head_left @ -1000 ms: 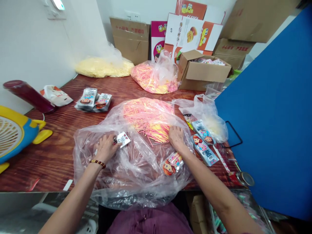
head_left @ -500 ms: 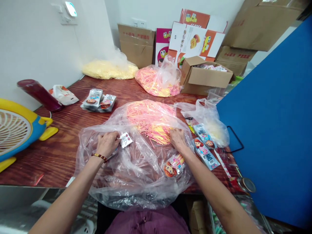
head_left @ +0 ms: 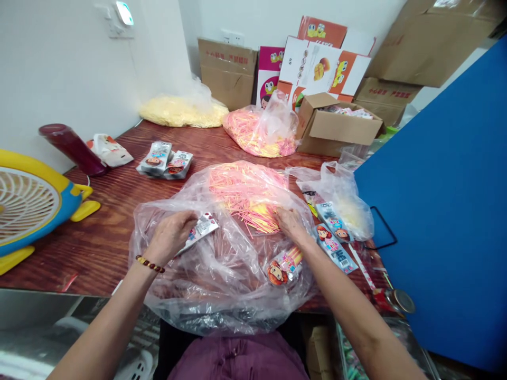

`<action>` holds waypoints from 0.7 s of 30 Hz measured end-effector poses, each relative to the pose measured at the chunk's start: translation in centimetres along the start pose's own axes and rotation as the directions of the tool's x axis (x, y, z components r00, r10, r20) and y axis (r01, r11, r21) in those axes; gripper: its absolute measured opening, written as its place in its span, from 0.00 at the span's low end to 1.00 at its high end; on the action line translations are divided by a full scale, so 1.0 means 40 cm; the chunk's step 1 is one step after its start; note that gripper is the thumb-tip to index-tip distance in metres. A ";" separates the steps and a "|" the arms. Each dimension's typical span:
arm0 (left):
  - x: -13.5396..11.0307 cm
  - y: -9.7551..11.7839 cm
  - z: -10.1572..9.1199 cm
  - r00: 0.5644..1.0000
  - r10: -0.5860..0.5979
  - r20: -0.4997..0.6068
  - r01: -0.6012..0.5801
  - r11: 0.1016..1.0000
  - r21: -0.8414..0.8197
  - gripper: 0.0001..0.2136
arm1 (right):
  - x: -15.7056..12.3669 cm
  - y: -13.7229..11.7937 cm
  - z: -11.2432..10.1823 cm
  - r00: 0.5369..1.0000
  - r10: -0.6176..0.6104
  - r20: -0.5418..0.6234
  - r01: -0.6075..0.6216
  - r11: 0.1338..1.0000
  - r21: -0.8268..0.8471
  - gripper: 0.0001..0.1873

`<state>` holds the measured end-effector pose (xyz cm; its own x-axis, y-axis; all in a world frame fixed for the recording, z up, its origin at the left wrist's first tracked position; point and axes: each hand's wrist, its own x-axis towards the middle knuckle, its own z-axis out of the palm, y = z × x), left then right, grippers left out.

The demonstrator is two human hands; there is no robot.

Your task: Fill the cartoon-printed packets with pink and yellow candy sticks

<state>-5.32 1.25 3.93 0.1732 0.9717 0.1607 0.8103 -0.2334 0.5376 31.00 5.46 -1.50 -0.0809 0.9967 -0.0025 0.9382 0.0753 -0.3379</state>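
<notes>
A large clear plastic bag (head_left: 233,274) lies spread in front of me, with a heap of thin pink and yellow sticks (head_left: 249,195) in its far part. My left hand (head_left: 173,236) pinches a printed silver pouch (head_left: 205,226) at the bag's left side. At the heap's right edge, my right hand (head_left: 292,222) has its fingers curled around some sticks; the fingertips are partly hidden. Below my right wrist, on the bag, rests a filled pouch (head_left: 282,268) with sticks showing through its window. Flat pouches (head_left: 336,248) lie right of my right forearm.
Stacked pouches (head_left: 156,158) sit at the left back. A yellow-and-blue fan (head_left: 59,195) and a dark red bottle (head_left: 75,150) stand left. Behind are a bag of pink sticks (head_left: 257,132), a yellow bag (head_left: 182,112) and an open carton (head_left: 343,129). A blue panel (head_left: 443,211) borders the right.
My left hand has shifted slightly, and more of the silver pouch shows beside its fingers. My right hand stays at the sticks. The whole view has moved slightly.
</notes>
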 end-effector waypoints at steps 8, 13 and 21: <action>-0.034 0.086 0.044 0.991 -0.129 0.027 0.116 0.753 -0.648 0.13 | -0.080 -0.071 0.021 0.999 0.004 -0.041 0.016 0.882 0.471 0.22; -0.050 0.133 0.097 0.982 -0.154 0.113 0.181 0.570 -0.802 0.11 | -0.174 -0.125 0.096 0.998 0.009 -0.059 0.047 0.497 0.866 0.15; -0.051 0.141 0.127 0.970 -0.160 0.181 0.238 0.506 -0.829 0.11 | -0.185 -0.118 0.157 1.000 -0.014 0.000 0.008 0.545 0.838 0.09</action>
<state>1.74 -1.86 2.44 0.1400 0.9869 -0.0798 -0.0133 0.0825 0.9965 25.04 -2.44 -5.80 -0.0942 0.9956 0.0025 0.2284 0.0240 -0.9733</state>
